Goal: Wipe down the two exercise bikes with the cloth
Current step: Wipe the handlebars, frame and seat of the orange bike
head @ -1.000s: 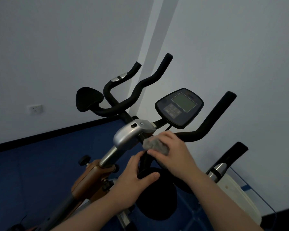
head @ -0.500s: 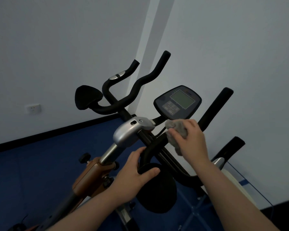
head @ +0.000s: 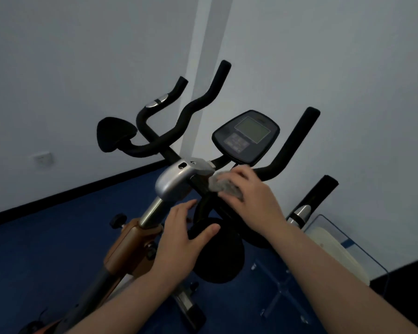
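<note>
Nearest, the left hand (head: 179, 239) rests on the black handlebar loop (head: 204, 227) of the exercise bike (head: 176, 182) — thumb hooked over the round black pad, fingers (head: 186, 206) fairly straight and held together along its far side. Just beyond, to the right, the right hand (head: 253, 196) presses the grey cloth (head: 223, 185) onto the black bar beside the silver clamp (head: 179, 179), its fingers curled over the cloth. Farther back stands the console (head: 246, 137) with its pale screen — handlebar horns rise on either side. A second bike's handle (head: 316, 196) shows at right, against the white wall (head: 348, 68).
</note>
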The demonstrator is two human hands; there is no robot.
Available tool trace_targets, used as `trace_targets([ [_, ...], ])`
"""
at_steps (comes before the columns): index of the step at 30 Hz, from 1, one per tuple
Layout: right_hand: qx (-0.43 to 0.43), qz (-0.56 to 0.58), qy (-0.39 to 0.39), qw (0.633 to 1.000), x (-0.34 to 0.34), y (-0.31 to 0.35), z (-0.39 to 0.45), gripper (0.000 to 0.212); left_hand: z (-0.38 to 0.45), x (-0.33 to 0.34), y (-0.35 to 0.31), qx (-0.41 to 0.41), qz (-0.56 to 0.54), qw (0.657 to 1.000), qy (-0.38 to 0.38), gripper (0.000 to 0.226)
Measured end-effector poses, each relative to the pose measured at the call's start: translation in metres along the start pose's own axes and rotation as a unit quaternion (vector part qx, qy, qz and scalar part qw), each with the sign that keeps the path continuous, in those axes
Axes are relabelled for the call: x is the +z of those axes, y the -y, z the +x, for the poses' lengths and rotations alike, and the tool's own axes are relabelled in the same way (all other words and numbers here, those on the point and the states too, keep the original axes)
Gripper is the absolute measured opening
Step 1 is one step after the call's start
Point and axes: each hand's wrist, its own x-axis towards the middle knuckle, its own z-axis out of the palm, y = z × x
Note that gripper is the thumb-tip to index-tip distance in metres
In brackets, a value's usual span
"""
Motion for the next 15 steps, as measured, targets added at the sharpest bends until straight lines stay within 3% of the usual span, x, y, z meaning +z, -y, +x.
trace_targets([
  [2,0.142,0.009,-0.111,0.984,-0.023,-0.024,0.013,0.031,-0.001,0.001,-0.008,0.043,0.037,0.998,-0.036,0.052],
  [4,0.269,0.04,-0.185,0.944,-0.03,-0.038,0.018,0.03,0.003,0.007,-0.021,0.057,0.058,0.995,-0.055,0.035],
  [5,0.269,0.042,-0.179,0.945,-0.025,-0.036,0.017,0.03,0.007,0.011,-0.028,0.056,0.081,0.993,-0.058,0.033],
  [9,0.093,0.078,-0.03,0.992,-0.007,-0.024,0.008,0.03,0.04,0.027,-0.056,0.037,0.277,0.96,-0.021,0.039],
  [12,0.149,0.088,-0.086,0.981,-0.023,-0.041,0.018,0.027,0.056,0.038,-0.068,0.028,0.35,0.936,-0.003,0.036],
  [15,0.212,0.076,-0.158,0.961,-0.019,-0.036,0.016,0.025,0.056,0.046,-0.064,0.065,0.437,0.896,-0.039,0.031],
])
